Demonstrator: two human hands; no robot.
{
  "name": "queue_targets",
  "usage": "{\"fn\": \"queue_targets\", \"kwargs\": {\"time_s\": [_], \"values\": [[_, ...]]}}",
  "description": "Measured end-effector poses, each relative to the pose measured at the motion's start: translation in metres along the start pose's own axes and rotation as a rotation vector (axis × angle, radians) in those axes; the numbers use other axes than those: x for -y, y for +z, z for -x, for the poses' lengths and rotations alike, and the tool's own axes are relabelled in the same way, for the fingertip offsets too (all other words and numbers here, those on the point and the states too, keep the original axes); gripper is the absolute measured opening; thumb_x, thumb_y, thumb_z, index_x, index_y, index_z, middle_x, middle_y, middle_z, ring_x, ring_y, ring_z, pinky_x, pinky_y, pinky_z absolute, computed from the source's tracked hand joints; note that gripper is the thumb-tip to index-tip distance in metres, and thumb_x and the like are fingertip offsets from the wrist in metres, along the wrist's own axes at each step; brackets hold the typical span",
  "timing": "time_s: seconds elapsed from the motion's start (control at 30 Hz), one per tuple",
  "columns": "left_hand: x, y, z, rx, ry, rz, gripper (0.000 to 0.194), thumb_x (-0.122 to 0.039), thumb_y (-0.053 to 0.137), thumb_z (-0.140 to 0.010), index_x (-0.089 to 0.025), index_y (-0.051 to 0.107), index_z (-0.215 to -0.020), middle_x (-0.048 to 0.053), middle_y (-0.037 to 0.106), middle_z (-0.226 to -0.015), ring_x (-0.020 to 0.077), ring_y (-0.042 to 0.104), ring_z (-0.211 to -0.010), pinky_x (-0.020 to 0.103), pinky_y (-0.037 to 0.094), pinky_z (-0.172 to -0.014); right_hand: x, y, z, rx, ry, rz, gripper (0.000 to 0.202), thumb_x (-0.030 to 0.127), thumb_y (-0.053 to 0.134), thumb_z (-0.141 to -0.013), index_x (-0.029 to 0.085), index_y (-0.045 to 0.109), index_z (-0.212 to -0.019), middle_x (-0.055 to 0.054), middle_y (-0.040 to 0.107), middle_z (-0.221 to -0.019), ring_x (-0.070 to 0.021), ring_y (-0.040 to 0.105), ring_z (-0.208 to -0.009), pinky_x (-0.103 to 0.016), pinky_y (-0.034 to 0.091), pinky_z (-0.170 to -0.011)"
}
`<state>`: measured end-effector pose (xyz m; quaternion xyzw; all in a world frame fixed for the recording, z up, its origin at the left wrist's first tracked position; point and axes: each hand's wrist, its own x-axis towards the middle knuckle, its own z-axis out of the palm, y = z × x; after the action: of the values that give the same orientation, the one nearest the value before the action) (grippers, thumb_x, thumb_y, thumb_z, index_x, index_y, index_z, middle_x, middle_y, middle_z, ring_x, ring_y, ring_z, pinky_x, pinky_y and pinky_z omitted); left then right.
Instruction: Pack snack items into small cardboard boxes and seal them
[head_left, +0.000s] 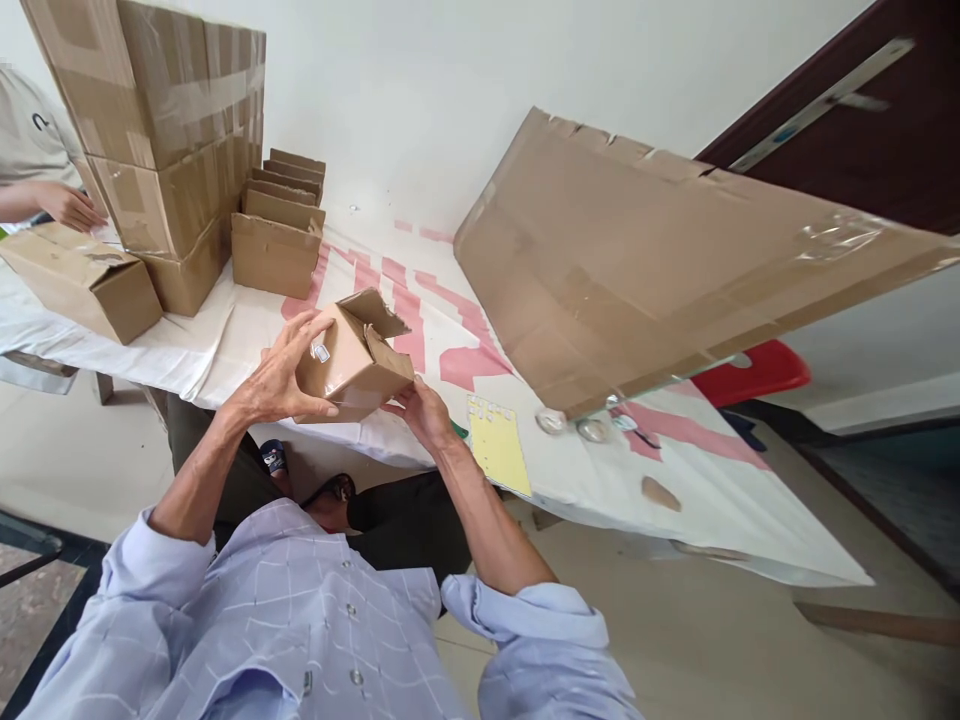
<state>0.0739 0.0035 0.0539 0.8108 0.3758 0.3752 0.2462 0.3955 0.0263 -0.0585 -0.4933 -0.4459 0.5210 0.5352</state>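
Observation:
A small brown cardboard box is held between both hands over the front edge of the cloth-covered table. Its flaps stand partly open at the upper right, and a small white label shows on its side. My left hand grips the box from the left, thumb low and fingers over the top. My right hand holds the lower right corner, fingers partly behind the box. Right of that hand lies a yellow sheet with small white labels along its top.
Stacked large boxes and a row of small open boxes stand left. Another person's hand is near a box at far left. A large cardboard piece, tape rolls and a red stool are right.

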Motion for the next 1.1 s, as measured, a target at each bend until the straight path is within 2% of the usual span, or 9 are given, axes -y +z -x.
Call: {"fn": "queue_targets", "kwargs": {"time_s": [0.1, 0.17, 0.23, 0.33, 0.4, 0.47, 0.57, 0.83, 1.1], "values": [[-0.011, 0.002, 0.000, -0.030, -0.026, -0.051, 0.122, -0.047, 0.102, -0.064, -0.029, 0.045, -0.171, 0.020, 0.051, -0.170, 0.0485, 0.048, -0.159, 0.070, 0.042, -0.128, 0.017, -0.002, 0.002, -0.122, -0.092, 0.137, 0.066, 0.087, 0.072, -0.079, 0.026, 0.073, -0.105, -0.014, 0.079, -0.107, -0.0355, 0.075, -0.102, -0.056, 0.067, -0.083], [-0.021, 0.002, -0.001, -0.047, -0.044, -0.082, 0.121, -0.044, 0.101, -0.063, -0.029, 0.044, -0.170, 0.018, 0.054, -0.167, 0.0481, 0.052, -0.155, 0.067, 0.045, -0.125, 0.041, -0.002, 0.008, -0.249, -0.294, 0.298, 0.061, 0.081, 0.065, -0.091, 0.024, 0.075, -0.110, -0.015, 0.079, -0.112, -0.0350, 0.075, -0.108, -0.053, 0.066, -0.085], [-0.031, 0.004, -0.002, -0.048, -0.056, -0.103, 0.121, -0.044, 0.100, -0.064, -0.029, 0.042, -0.169, 0.017, 0.055, -0.167, 0.0475, 0.054, -0.151, 0.066, 0.046, -0.123, 0.073, 0.003, 0.017, -0.323, -0.595, 0.489, 0.051, 0.069, 0.058, -0.104, 0.024, 0.078, -0.116, -0.014, 0.078, -0.118, -0.0337, 0.074, -0.115, -0.052, 0.065, -0.092], [-0.042, 0.010, -0.007, -0.055, -0.040, -0.127, 0.120, -0.042, 0.101, -0.065, -0.029, 0.041, -0.168, 0.018, 0.057, -0.166, 0.0468, 0.057, -0.149, 0.065, 0.045, -0.122, 0.124, 0.026, 0.035, -0.195, -1.013, 0.777, 0.030, 0.045, 0.059, -0.111, 0.028, 0.082, -0.120, -0.012, 0.076, -0.122, -0.0328, 0.071, -0.121, -0.054, 0.061, -0.104], [-0.048, 0.015, -0.010, -0.063, -0.021, -0.142, 0.122, -0.040, 0.103, -0.063, -0.027, 0.042, -0.167, 0.019, 0.058, -0.165, 0.0471, 0.057, -0.148, 0.065, 0.045, -0.121, 0.148, 0.047, 0.045, -0.035, -1.155, 0.927, 0.026, 0.031, 0.059, -0.111, 0.029, 0.083, -0.119, -0.011, 0.076, -0.119, -0.0314, 0.069, -0.117, -0.055, 0.059, -0.106], [-0.052, 0.020, -0.013, -0.068, -0.008, -0.152, 0.122, -0.039, 0.104, -0.062, -0.027, 0.042, -0.167, 0.019, 0.059, -0.164, 0.0472, 0.058, -0.148, 0.064, 0.045, -0.121, 0.162, 0.064, 0.049, 0.102, -1.201, 1.063, 0.028, 0.021, 0.058, -0.110, 0.028, 0.084, -0.117, -0.011, 0.076, -0.116, -0.0304, 0.066, -0.114, -0.053, 0.058, -0.104], [-0.054, 0.024, -0.016, -0.067, -0.004, -0.162, 0.120, -0.038, 0.103, -0.064, -0.027, 0.041, -0.167, 0.018, 0.058, -0.165, 0.0466, 0.058, -0.148, 0.063, 0.046, -0.120, 0.168, 0.076, 0.048, 0.195, -1.214, 1.214, 0.031, 0.015, 0.055, -0.109, 0.026, 0.085, -0.110, -0.011, 0.075, -0.111, -0.0299, 0.063, -0.111, -0.049, 0.058, -0.098], [-0.055, 0.027, -0.014, -0.071, -0.016, -0.187, 0.118, -0.037, 0.102, -0.065, -0.028, 0.043, -0.167, 0.019, 0.057, -0.166, 0.0472, 0.059, -0.147, 0.062, 0.048, -0.117, 0.168, 0.064, 0.056, 0.165, -1.201, 1.304, 0.029, 0.014, 0.057, -0.108, 0.024, 0.084, -0.108, -0.012, 0.074, -0.111, -0.0300, 0.060, -0.108, -0.048, 0.054, -0.095], [-0.058, 0.029, -0.012, -0.083, -0.013, -0.178, 0.114, -0.036, 0.100, -0.067, -0.026, 0.043, -0.166, 0.020, 0.056, -0.167, 0.0479, 0.058, -0.146, 0.064, 0.048, -0.116, 0.160, 0.067, 0.072, 0.122, -1.221, 1.345, 0.027, 0.012, 0.057, -0.109, 0.023, 0.082, -0.107, -0.012, 0.075, -0.113, -0.0292, 0.061, -0.112, -0.047, 0.049, -0.096]]}}
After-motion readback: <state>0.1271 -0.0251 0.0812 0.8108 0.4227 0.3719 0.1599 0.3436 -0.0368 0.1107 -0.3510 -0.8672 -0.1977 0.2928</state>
